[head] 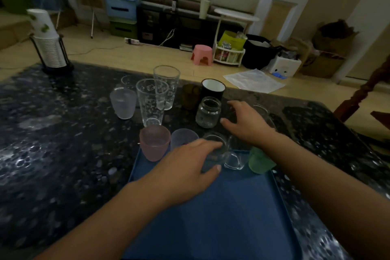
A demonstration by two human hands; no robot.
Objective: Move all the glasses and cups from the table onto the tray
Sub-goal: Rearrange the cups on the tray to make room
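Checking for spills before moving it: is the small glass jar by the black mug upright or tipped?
Upright. The glass jar stands on the table, its open mouth facing up.

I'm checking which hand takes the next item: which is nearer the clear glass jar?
Right. The right hand hovers just beside the clear glass jar, thumb near its base. The left hand is farther back, gripping a small glass over the tray.
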